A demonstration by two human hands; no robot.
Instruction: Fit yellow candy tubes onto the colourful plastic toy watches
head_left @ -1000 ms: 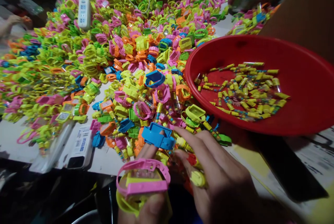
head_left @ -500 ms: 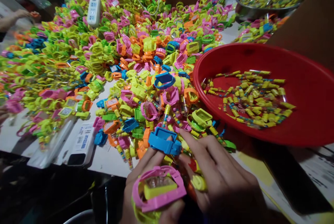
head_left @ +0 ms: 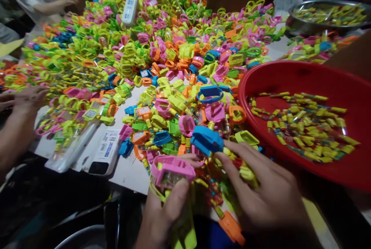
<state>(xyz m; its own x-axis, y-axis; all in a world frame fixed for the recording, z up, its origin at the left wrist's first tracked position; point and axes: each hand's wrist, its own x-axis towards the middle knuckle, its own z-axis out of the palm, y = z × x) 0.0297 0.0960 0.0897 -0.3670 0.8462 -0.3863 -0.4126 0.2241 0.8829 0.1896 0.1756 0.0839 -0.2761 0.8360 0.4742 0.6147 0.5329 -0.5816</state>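
My left hand [head_left: 160,216], closed at bottom centre, grips a pink toy watch [head_left: 176,167] under its thumb. A yellow-green toy watch [head_left: 184,227] hangs from the same hand. To the right, my right hand [head_left: 266,187] pinches a blue toy watch [head_left: 206,140] at the edge of the pile. Against its lower fingers lies a small tube with a yellow cap [head_left: 248,176]. Between my hands are candy-filled tubes, and an orange toy watch [head_left: 232,227] lies below them. Part of my left fingers is hidden behind the pink watch.
A large heap of colourful toy watches [head_left: 130,52] covers the table. On the right, a red basin [head_left: 313,73] holds yellow-capped tubes; a metal bowl [head_left: 301,26] stands behind. A white power strip [head_left: 130,9] and a white box-like device [head_left: 106,152] lie left. Co-workers' hands [head_left: 27,104] appear at left.
The view has swung left, so the table things sit further right. My right hand has drawn the blue watch away from my left hand. The pink watch has tilted in my left hand.
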